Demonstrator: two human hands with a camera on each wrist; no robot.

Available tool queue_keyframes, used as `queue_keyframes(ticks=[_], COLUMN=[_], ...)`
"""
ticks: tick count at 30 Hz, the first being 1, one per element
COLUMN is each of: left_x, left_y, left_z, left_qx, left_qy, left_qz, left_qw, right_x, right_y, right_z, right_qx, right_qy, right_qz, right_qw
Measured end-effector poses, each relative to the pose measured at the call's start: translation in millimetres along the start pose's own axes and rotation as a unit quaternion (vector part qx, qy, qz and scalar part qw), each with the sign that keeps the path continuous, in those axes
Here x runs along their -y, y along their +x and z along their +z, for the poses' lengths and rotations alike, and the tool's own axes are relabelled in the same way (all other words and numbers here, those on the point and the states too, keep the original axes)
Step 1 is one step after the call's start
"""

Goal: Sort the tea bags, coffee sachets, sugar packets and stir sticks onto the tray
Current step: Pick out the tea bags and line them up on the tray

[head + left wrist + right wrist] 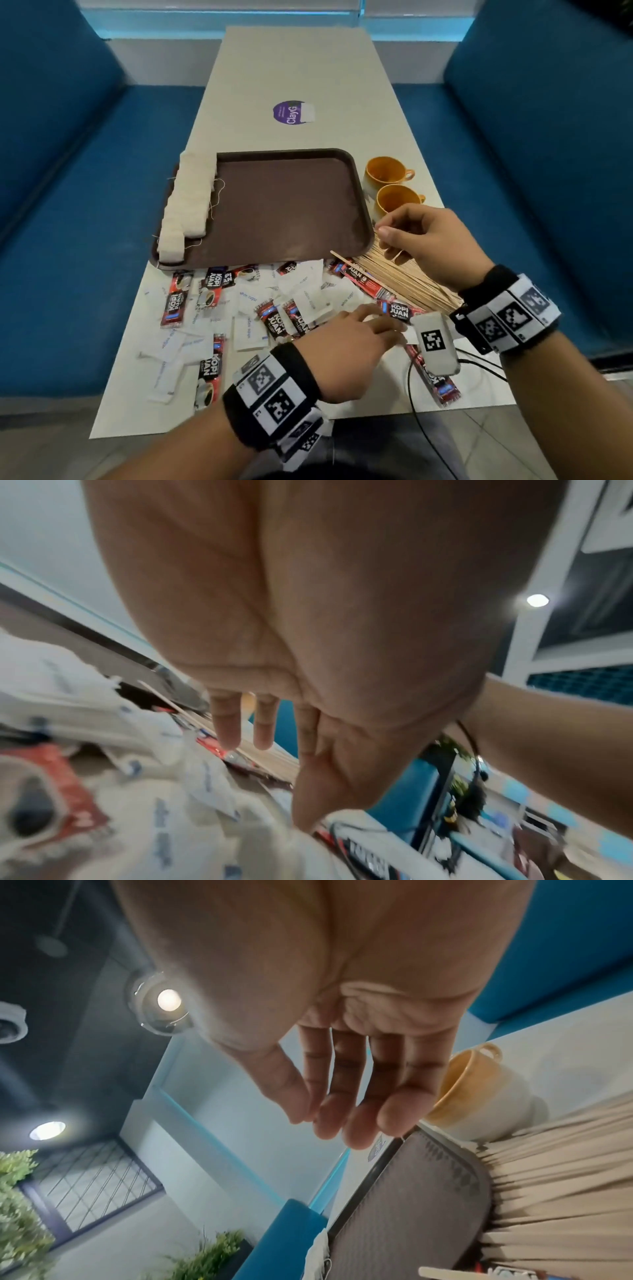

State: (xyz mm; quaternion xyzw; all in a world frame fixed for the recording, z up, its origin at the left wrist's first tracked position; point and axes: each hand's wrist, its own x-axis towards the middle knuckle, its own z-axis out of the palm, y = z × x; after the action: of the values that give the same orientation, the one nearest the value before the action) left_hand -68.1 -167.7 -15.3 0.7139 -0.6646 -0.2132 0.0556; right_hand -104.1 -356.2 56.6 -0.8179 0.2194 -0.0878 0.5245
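Observation:
A brown tray (pixel 291 205) lies mid-table with white tea bags (pixel 188 202) in a row along its left edge. In front of it, red-and-black coffee sachets (pixel 176 301) and white sugar packets (pixel 246 298) lie mixed. Wooden stir sticks (pixel 404 277) fan out by the tray's front right corner. My right hand (pixel 388 245) hovers just above the sticks with loosely curled fingers that hold nothing; its wrist view shows the relaxed hand (pixel 342 1118) over the sticks (pixel 548 1177). My left hand (pixel 383 320) lies flat over the packets, its straight fingers (pixel 240 723) beside a coffee sachet (pixel 399 311).
Two orange cups (pixel 387 171) (pixel 397 200) stand right of the tray. A white marked device (pixel 435 342) with a black cable sits at the front right edge. A purple sticker (pixel 291 112) is behind the tray. Blue benches flank the table.

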Motion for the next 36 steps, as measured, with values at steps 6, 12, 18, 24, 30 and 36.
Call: queue_keyframes(ticks=[6,12,18,24,30,36], left_x=[-20.9,-10.3,-15.3,-22.6,-9.2,5.1], left_y=[20.0,4.2,0.0,4.2,-21.4,-41.5], left_z=[9.7,14.7,12.7,13.7,3.7,-2.2], left_qx=[0.062,0.058,0.029,0.047,0.035,0.036], left_qy=[0.072,0.056,0.045,0.106,0.084,0.063], left_qz=[0.017,-0.034,-0.047,-0.053,-0.099,-0.158], left_qw=[0.995,0.996,0.997,0.992,0.991,0.985], right_x=[-16.0,-39.1,-64.5,-70.0,-73.9,-69.5], right_y=[-12.2,-32.6,-50.5,-55.4,-52.1,-61.6], right_z=[-16.9,-20.3,-16.5,0.3,22.7,40.9], right_qx=[-0.024,0.03,0.063,0.087,0.111,0.126], right_qy=[0.04,-0.019,-0.132,-0.169,-0.26,-0.353], right_qz=[0.034,0.058,0.061,0.047,0.041,0.003], right_qw=[0.998,0.998,0.987,0.981,0.958,0.927])
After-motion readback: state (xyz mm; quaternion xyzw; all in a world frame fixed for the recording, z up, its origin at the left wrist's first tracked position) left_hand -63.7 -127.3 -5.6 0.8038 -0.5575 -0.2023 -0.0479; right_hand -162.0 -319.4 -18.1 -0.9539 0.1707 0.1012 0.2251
